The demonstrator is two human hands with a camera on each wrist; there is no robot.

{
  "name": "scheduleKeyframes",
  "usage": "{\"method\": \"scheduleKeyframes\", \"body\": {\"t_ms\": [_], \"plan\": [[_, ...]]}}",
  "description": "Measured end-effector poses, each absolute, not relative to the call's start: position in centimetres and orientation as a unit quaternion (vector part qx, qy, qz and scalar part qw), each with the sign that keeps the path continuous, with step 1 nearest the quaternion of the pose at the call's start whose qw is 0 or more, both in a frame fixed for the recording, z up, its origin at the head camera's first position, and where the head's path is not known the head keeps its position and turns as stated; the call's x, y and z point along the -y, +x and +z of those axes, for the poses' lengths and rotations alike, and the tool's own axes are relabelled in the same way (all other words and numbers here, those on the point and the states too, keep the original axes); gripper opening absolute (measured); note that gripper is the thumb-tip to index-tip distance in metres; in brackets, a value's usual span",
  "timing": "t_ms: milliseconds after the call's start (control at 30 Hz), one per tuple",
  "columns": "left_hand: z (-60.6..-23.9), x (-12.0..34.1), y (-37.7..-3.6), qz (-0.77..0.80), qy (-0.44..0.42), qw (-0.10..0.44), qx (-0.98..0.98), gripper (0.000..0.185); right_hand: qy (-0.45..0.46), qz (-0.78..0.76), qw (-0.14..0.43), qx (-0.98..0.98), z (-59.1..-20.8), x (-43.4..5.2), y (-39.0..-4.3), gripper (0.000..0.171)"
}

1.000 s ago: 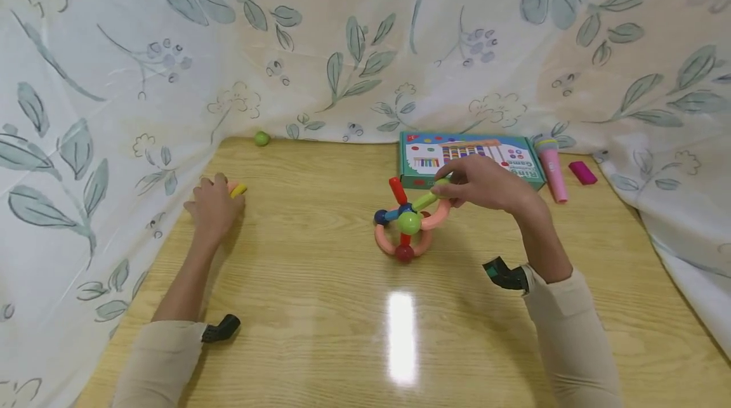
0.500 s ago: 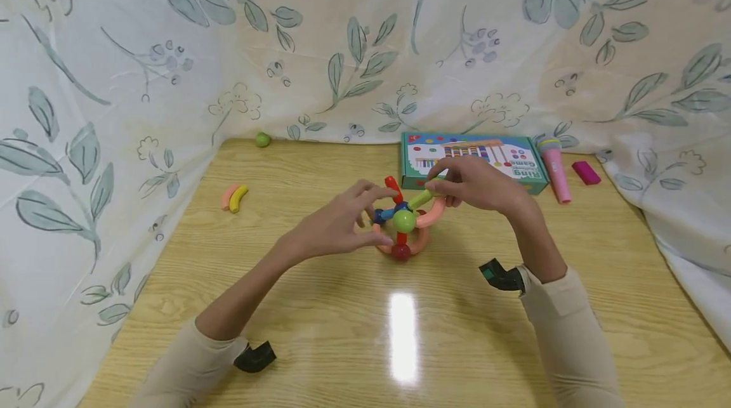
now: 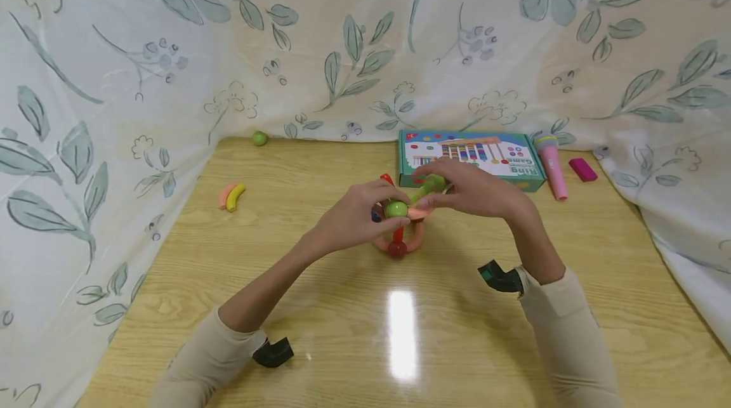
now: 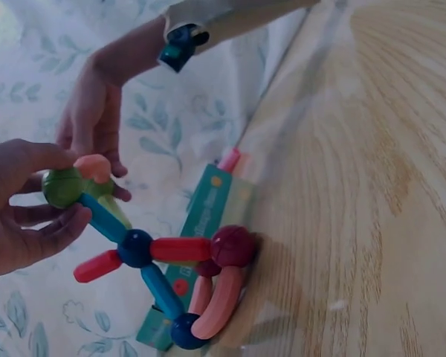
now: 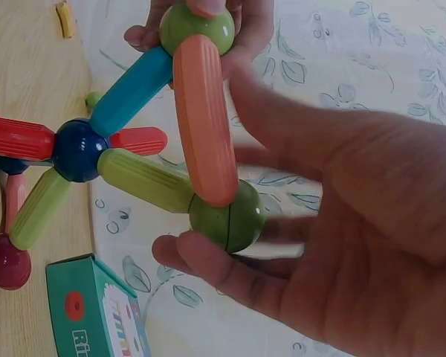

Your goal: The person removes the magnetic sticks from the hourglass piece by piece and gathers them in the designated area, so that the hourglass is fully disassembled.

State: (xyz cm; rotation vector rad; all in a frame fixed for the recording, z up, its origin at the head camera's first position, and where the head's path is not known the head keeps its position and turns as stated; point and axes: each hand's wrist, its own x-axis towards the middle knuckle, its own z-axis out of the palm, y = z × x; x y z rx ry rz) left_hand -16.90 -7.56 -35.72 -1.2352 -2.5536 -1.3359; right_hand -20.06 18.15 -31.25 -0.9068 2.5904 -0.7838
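Observation:
A ball-and-stick building toy (image 3: 398, 248) stands on the table, made of coloured rods and balls. A dark blue ball (image 4: 134, 248) joins red, blue and green rods. My left hand (image 3: 362, 217) pinches the nearer green ball (image 4: 62, 187) between thumb and fingers. With its fingers curled under the other green ball (image 5: 227, 216), my right hand (image 3: 476, 189) holds that corner, thumb near the curved peach rod (image 5: 202, 119). This rod spans the two green balls. Lower down, maroon balls (image 4: 233, 245) and curved pink rods (image 4: 219, 301) form the base.
Behind the toy lies a teal game box (image 3: 520, 173), with a pink toy microphone (image 3: 554, 170) and a magenta block (image 3: 583, 170) right of it. A yellow curved rod (image 3: 235, 198) and a peach one (image 3: 225, 196) lie left. One green ball (image 3: 259, 138) sits at the back edge.
My left hand has left the loose curved rods at the left and come across to the toy, where it now pinches the nearer green ball. My right hand stays at the other green ball.

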Motion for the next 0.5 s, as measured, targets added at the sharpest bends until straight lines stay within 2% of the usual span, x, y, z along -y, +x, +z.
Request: {"method": "scheduleKeyframes", "body": {"t_ms": [67, 133, 200, 367, 500], "plan": [[-35.8, 7.7, -17.1, -0.438, -0.380, -0.003, 0.814, 0.026, -0.364, -0.257, 0.138, -0.884, -31.4, -18.1, -20.0, 0.052], [-35.8, 7.8, -17.3, -0.449, -0.367, -0.010, 0.815, 0.028, -0.399, -0.243, 0.127, -0.875, -31.6, -18.0, -20.0, 0.052], [-35.8, 7.9, -17.6, -0.458, -0.355, -0.015, 0.815, 0.029, -0.414, -0.236, 0.116, -0.871, -31.6, -17.9, -20.1, 0.046], [-35.7, 8.2, -17.9, -0.465, -0.332, -0.028, 0.820, 0.026, -0.396, -0.241, 0.129, -0.877, -31.4, -17.5, -20.2, 0.016], [-35.4, 8.2, -18.1, -0.464, -0.321, -0.038, 0.825, 0.023, -0.394, -0.240, 0.132, -0.877, -31.1, -17.2, -20.3, 0.011]]}}
